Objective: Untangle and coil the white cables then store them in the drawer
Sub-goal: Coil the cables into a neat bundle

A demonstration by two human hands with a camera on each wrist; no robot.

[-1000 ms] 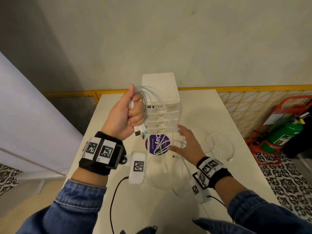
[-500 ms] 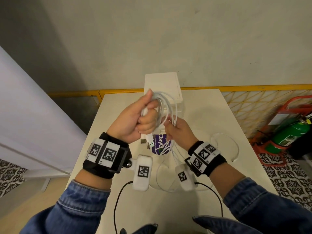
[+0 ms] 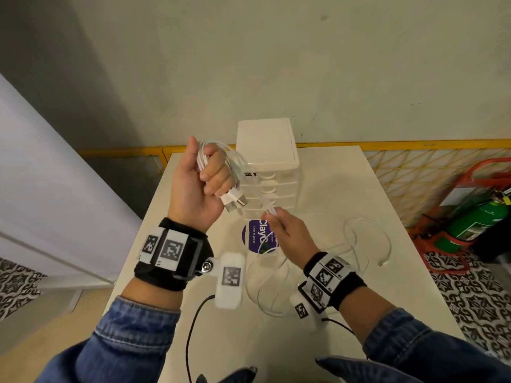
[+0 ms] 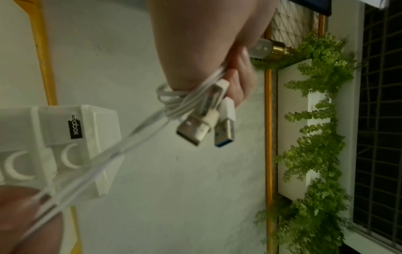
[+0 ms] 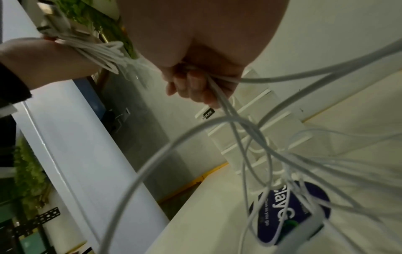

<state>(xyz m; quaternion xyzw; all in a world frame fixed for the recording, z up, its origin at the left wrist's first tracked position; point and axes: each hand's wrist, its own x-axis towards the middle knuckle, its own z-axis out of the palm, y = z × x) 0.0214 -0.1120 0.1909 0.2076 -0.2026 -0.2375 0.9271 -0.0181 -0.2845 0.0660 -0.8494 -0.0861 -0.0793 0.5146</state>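
Observation:
My left hand (image 3: 201,186) is raised above the table and grips a coiled bundle of white cables (image 3: 221,158). Two USB plugs (image 3: 235,201) stick out below its fingers, clear in the left wrist view as USB plugs (image 4: 204,123). My right hand (image 3: 282,225) is lower and to the right, pinching the cable strands (image 3: 265,200) that run up to the bundle. Loose cable loops (image 3: 367,244) trail from it onto the table. The right wrist view shows the fingers (image 5: 195,86) curled round the strands. The white drawer unit (image 3: 268,167) stands behind, all drawers closed.
A white table (image 3: 345,183) carries a round purple sticker (image 3: 257,236) in front of the drawer unit. A yellow rail and mesh run along the wall behind. A green fire extinguisher (image 3: 475,219) in a red stand sits on the floor at right. A pale panel lies left.
My hands have drawn apart: the left rose up and left with the bundle, the right dropped down and right, drawing the strands out between them.

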